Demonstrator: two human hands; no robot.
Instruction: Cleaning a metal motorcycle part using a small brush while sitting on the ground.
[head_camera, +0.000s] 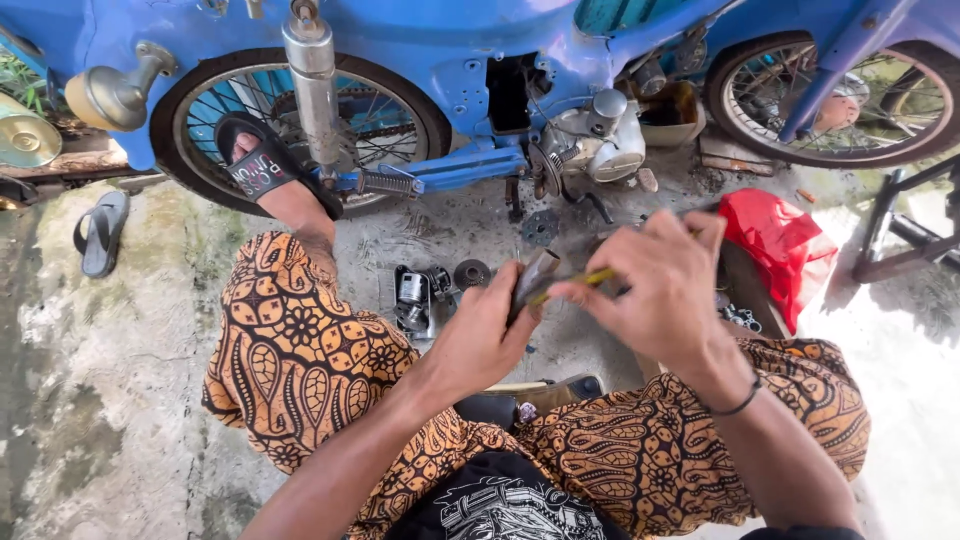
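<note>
My left hand (482, 335) grips a small dark metal part (535, 276) held up in front of me, above my knees. A thin yellow-handled tool (575, 283) is pinched in my right hand (665, 285), and its tip meets the metal part. Both hands hover over the concrete ground between my legs, which are in orange patterned trousers (300, 360). My left foot in a black sandal (262, 165) rests against the rear wheel of a blue motorbike (440, 50).
Loose engine parts (420, 295) and a round gear (471, 273) lie on the ground near the bike's engine (595, 140). A red bag (780, 240) sits at right, with a metal stand (900, 235) beyond. A spare sandal (102, 232) lies far left.
</note>
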